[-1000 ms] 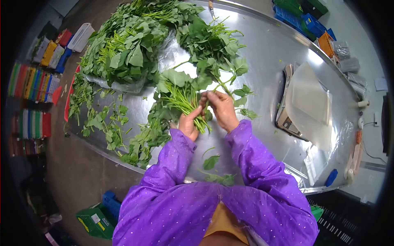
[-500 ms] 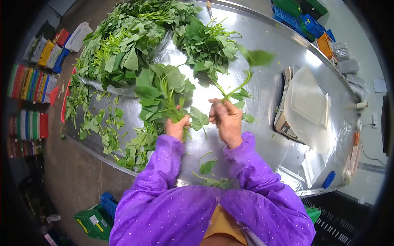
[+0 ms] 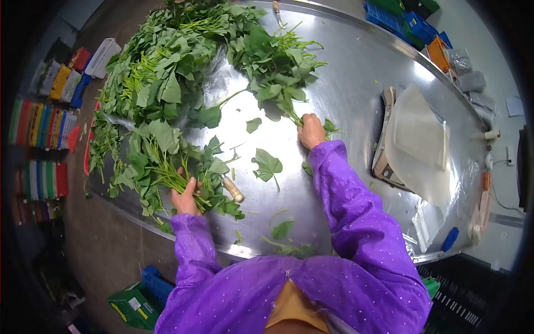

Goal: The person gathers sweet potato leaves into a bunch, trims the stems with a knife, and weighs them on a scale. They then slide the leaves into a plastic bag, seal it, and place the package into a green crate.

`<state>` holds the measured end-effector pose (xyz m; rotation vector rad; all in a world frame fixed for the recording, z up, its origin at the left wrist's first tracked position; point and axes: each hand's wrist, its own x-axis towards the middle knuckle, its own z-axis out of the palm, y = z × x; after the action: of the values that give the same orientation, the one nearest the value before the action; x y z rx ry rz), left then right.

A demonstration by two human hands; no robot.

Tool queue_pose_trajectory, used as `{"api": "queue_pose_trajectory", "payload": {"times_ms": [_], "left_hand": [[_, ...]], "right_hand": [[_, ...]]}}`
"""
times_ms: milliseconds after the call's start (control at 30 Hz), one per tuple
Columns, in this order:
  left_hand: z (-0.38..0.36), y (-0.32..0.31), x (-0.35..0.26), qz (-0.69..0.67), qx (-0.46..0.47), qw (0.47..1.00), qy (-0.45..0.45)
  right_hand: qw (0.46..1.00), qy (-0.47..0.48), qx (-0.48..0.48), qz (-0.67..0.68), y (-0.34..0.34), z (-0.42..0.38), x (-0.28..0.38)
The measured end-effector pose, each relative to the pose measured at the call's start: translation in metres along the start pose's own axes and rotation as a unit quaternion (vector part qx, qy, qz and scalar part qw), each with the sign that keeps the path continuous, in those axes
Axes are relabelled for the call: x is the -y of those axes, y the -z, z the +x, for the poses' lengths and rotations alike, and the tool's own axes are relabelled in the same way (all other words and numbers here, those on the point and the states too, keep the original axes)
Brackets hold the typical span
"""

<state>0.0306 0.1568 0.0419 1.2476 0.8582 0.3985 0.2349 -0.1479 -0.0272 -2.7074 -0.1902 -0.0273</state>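
Both hands have moved apart: the left hand [image 3: 188, 197] has gone out to the left with its leafy bunch [image 3: 161, 167], and the right hand [image 3: 311, 132] has gone farther up the table [image 3: 356, 83]. Left fingers are bent loosely around the stems of the leafy bunch, which lies over more greens near the table's edge; how tightly they hold, one cannot tell. Right fingers are curled closed on the stem ends of the leafy clump [image 3: 281, 64], which lies on the shiny metal. A wooden handle [image 3: 233, 190] now shows just beside the greens near the left hand. One loose leaf [image 3: 267, 162] lies flat between the hands. The big green pile [image 3: 161, 67] sits beyond the left hand. Clear plastic sheets [image 3: 420, 139] lie well to the right.
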Motion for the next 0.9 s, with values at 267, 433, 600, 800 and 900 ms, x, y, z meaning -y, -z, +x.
{"api": "queue_pose_trajectory", "payload": {"times_ms": [267,433,600,800,900], "left_hand": [[-0.051,-0.11,0.036,-0.245,0.144,0.948,0.143],[-0.047,-0.133,0.082,-0.293,0.234,0.862,0.342],[-0.046,-0.111,0.083,-0.297,0.288,0.831,0.373],[-0.054,-0.104,0.081,-0.229,0.278,0.863,0.354],[-0.05,-0.102,0.083,-0.233,0.276,0.857,0.367]], "right_hand": [[0.893,-0.014,0.201,0.404,0.046,-0.045,0.085],[0.872,-0.021,0.375,0.314,0.054,-0.051,0.083],[0.912,0.105,0.05,0.394,0.112,0.088,0.018],[0.877,0.324,-0.034,-0.354,0.098,0.276,0.006],[0.86,0.38,0.032,-0.339,0.052,0.33,0.017]]}}
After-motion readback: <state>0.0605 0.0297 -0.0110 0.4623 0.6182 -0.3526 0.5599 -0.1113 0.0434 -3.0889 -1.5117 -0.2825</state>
